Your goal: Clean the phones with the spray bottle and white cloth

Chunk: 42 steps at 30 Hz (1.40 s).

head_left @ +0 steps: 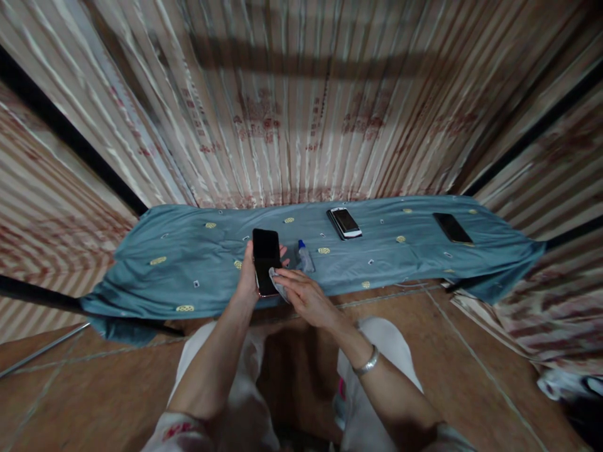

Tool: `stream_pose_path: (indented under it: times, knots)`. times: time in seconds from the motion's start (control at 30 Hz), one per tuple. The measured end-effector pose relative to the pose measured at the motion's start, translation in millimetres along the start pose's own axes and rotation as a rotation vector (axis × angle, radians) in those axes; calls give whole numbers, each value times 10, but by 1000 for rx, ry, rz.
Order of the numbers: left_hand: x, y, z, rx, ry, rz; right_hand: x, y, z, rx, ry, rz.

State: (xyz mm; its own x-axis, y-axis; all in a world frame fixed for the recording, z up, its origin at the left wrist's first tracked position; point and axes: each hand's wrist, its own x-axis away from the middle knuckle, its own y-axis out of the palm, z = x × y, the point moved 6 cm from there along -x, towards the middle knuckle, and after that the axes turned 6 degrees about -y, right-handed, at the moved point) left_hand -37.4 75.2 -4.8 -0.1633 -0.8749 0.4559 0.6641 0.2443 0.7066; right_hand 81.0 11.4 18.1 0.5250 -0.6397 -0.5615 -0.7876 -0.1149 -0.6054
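My left hand (247, 276) is wrapped round a smartphone (266, 246), screen up, its display dark. The thumb lies along the near left side and fingertips show past the right edge. In my right hand (304, 297) a small grey cloth (278, 285) is pinched and pressed on the lower right part of the screen. Just right of the phone, a small clear bottle with a blue cap (304, 256) lies on the blue patterned cloth cover (217, 251).
Farther right on the cover lie a white-framed phone (346, 221) on top of a dark one, and a black phone (452, 228). Striped curtains (292, 113) hang behind and at both sides. Black poles (70, 132) frame the cover, with a tiled floor (447, 364) below.
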Motion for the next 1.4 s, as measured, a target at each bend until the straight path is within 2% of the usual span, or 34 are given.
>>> stream_pose_path:
  times: [0.17, 0.4, 0.53, 0.67, 0.83, 0.97, 1.2, 1.4]
  knots:
    - [67, 53, -102, -54, -128, -37, -3, -3, 105, 125, 41, 41]
    - [137, 122, -367, -87, -253, -52, -34, -10, 57, 189, -4, 53]
    - [82, 93, -475, -106, -229, -39, -50, 10, 40, 202, -3, 33]
    - [34, 30, -515, -114, -91, 8, -69, -17, 76, 262, 50, 46]
    - [15, 31, -627, -137, -40, -61, -87, -85, 172, 346, 137, 59]
    - [2, 3, -610, -178, -21, -61, -99, -94, 243, 363, 186, 57]
    - [88, -62, -507, -190, -100, -24, -65, -80, 322, 290, 214, 117]
    - [189, 0, -456, -105, -164, -21, -62, -41, 349, 232, 229, 151]
